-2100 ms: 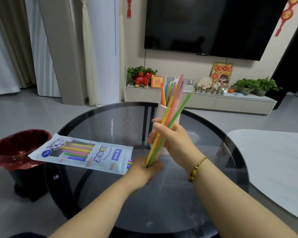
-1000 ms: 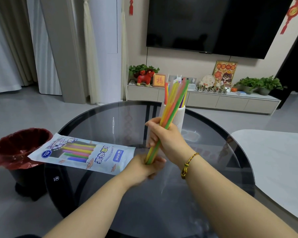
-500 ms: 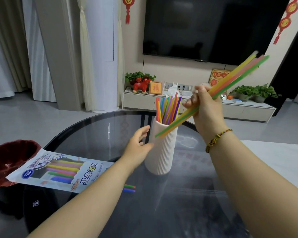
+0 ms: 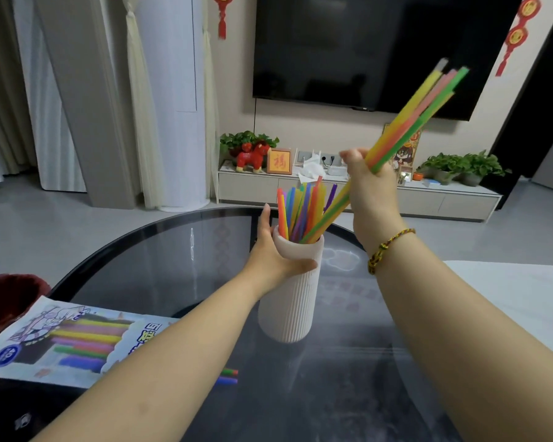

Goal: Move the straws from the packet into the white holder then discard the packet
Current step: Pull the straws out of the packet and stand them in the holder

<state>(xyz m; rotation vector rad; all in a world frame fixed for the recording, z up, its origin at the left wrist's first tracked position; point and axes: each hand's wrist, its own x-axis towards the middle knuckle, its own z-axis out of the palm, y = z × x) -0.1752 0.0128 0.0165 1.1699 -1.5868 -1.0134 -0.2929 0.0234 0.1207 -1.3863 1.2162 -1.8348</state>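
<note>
Straws point(image 4: 409, 122), white holder point(image 4: 291, 301), glass table point(image 4: 160, 256)

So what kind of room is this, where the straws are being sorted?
Most likely a home living room: a big dark television hangs on the wall above a low cabinet with potted plants, and a round glass table stands in front.
</note>
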